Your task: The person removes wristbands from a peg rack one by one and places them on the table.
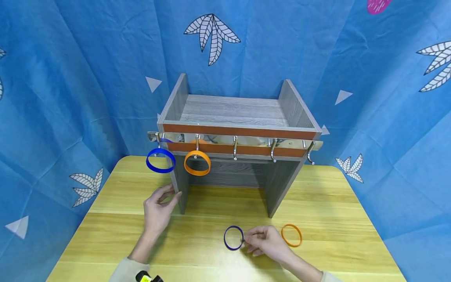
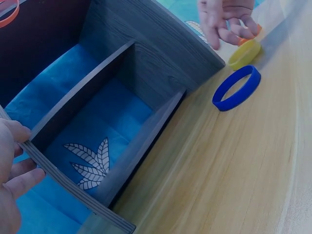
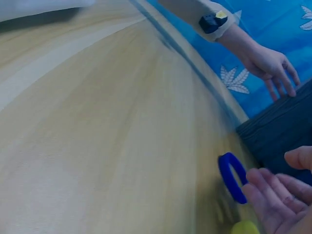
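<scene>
My left hand (image 1: 157, 207) grips the front edge of the left side panel of a grey wooden shelf (image 1: 180, 184), thumb and fingers on either side of it. Over the tabletop, my right hand (image 1: 267, 241) has its fingers loosely bent beside a blue wristband (image 1: 224, 238). In the left wrist view a gap shows between those fingers and the blue wristband (image 2: 237, 102). A yellow wristband (image 2: 245, 54) lies just below the right fingers there; in the head view it is hidden. An orange wristband (image 1: 291, 245) lies right of my right hand.
A metal rail (image 1: 218, 139) with several hooks runs across the shelf's front. Another blue wristband (image 1: 161, 170) hangs at the leftmost hook, and another orange wristband (image 1: 197, 172) at the one beside it. Blue patterned cloth (image 1: 116, 78) surrounds the wooden table (image 1: 116, 188).
</scene>
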Available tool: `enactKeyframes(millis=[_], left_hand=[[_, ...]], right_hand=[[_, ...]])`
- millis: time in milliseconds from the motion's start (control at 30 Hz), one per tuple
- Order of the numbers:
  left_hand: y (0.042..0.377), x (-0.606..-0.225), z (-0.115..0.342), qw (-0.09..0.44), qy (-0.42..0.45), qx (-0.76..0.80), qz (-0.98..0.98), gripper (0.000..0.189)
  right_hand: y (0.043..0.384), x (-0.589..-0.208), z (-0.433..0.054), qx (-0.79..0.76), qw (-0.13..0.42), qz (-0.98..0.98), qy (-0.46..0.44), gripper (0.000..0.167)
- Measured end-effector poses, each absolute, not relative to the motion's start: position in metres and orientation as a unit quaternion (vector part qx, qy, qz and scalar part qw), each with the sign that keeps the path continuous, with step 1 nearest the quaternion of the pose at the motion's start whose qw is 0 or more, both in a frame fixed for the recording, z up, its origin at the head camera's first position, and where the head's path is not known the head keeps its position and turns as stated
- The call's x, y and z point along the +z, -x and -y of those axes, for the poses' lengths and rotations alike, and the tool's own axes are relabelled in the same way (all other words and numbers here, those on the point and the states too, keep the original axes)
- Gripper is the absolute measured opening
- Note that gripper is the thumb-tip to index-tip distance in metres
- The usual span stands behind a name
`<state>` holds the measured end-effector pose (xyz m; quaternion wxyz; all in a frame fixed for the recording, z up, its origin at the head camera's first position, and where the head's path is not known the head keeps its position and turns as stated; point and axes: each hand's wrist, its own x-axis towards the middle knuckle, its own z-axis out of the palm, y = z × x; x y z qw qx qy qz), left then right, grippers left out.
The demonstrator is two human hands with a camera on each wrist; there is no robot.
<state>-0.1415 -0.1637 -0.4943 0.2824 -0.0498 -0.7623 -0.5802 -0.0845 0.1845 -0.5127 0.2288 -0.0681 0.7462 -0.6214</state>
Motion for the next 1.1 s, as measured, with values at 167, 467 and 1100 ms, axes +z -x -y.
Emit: enactKeyframes(millis=[167, 467, 1100], left_hand=[[0.142, -0.495, 0.163, 0.284, 0.049, -0.584, 0.759, 0.031], [0.144, -0.496, 0.163, 0.295, 0.059, -0.579, 0.758, 0.031], [0.144, -0.499, 0.163, 0.294, 0.056, -0.586, 0.753, 0.030]], right_hand=[[0.088, -0.502, -0.186, -0.637, 0.220, -0.732, 0.098, 0.043], [0.095, -0.486, -0.181, -0.642, 0.177, -0.733, 0.138, 0.044], [0.117, -0.444, -0.158, -0.678, 0.045, -0.708, 0.192, 0.029]])
